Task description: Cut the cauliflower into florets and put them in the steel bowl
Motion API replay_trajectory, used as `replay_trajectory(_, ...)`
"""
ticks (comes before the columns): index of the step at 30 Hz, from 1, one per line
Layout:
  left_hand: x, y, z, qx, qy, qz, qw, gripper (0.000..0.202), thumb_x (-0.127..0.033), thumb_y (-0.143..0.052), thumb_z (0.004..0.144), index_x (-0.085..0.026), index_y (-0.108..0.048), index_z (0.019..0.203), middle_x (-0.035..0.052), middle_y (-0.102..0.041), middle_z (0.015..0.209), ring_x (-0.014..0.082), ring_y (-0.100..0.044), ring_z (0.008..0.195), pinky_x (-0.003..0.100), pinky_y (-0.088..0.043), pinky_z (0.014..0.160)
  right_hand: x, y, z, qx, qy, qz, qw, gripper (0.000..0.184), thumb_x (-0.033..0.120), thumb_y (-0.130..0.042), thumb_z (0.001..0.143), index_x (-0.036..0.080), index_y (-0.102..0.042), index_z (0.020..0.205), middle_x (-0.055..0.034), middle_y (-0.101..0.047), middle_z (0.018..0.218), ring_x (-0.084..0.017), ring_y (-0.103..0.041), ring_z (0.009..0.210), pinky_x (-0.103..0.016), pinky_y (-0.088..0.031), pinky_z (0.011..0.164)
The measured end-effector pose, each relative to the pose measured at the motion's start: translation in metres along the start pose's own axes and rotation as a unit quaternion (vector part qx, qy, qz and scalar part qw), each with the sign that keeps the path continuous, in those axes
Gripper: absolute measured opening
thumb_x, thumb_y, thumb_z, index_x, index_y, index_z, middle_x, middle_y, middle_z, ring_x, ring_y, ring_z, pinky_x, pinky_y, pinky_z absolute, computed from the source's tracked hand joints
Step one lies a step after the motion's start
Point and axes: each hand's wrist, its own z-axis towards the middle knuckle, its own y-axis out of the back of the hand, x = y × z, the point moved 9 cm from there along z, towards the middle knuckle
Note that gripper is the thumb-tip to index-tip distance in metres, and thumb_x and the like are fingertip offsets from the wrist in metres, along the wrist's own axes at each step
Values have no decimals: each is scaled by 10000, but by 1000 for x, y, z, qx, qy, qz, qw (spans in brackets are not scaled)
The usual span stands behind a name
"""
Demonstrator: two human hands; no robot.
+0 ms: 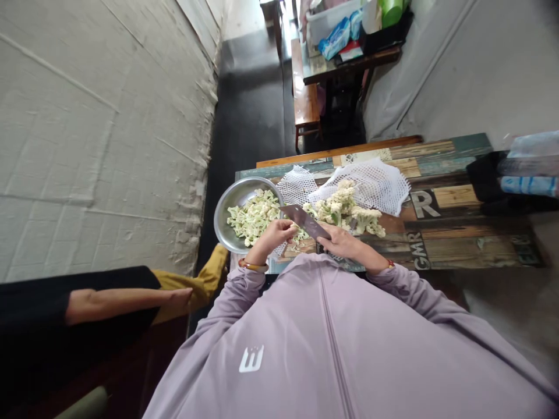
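My right hand (343,240) grips the handle end of a kitchen cleaver (304,221), whose broad blade points left toward the bowl's rim. Close to the blade's lower edge, the fingers of my left hand (277,234) are pinched on a small cauliflower floret (299,234), partly hidden by the fingers and blade. To the left, a round metal bowl (222,218) holds many cut florets (253,216). Larger cauliflower pieces (340,203) lie beyond my right hand, partly on white foam netting (379,183).
The patchwork wooden table (463,233) stretches right, with a black container and packages (530,174) at its end. A person's arm (131,302) shows at left, near the bowl. Beyond stand a wooden bench (305,96) and a loaded table (323,73). A wall (109,116) runs along the left.
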Motion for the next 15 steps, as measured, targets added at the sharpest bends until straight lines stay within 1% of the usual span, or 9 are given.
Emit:
replay_trajectory(3, 8, -1, -3, -13, 6, -16, 1000, 265, -353, -640, 758, -174, -517, 606, -34, -500, 533, 96, -507, 509, 223, -416, 532, 0, -4, 1, -15, 5, -1, 1000, 381, 202, -509, 890, 155, -633, 1247, -121, -699, 1206, -259, -661, 1133, -412, -527, 1006)
replay_trajectory(5, 12, 0, -5, -21, 7, -14, 1000, 257, -336, -642, 753, -175, -507, 605, -37, -498, 534, 90, -500, 505, 215, -391, 523, -1, -7, 2, -27, 9, -1, 1000, 387, 200, -514, 886, 163, -631, 1253, -124, -695, 1228, -259, -655, 1146, -429, -519, 1017)
replay_trajectory(8, 16, 5, -8, -19, 12, 13, 1000, 259, -322, -649, 757, -172, -515, 592, -31, -513, 513, 83, -471, 488, 212, -337, 499, -1, -12, 1, -12, 14, -2, 1000, 391, 184, -506, 885, 158, -637, 1253, -134, -702, 1221, -259, -665, 1126, -445, -519, 1016)
replay_trajectory(12, 19, 10, -10, 4, 22, 14, 1000, 276, -338, -678, 757, -169, -545, 585, -18, -531, 516, 90, -472, 492, 221, -331, 499, 2, -16, 2, 24, 29, -6, 999, 394, 179, -506, 879, 156, -644, 1247, -142, -701, 1230, -262, -676, 1115, -451, -524, 1015)
replay_trajectory(15, 23, 11, -13, 0, 23, -4, 1000, 286, -341, -685, 747, -169, -540, 571, -24, -512, 515, 90, -468, 500, 220, -330, 503, 4, -18, 4, 17, 33, -2, 999, 397, 185, -510, 874, 181, -639, 1249, -126, -698, 1244, -263, -658, 1162, -456, -512, 1039)
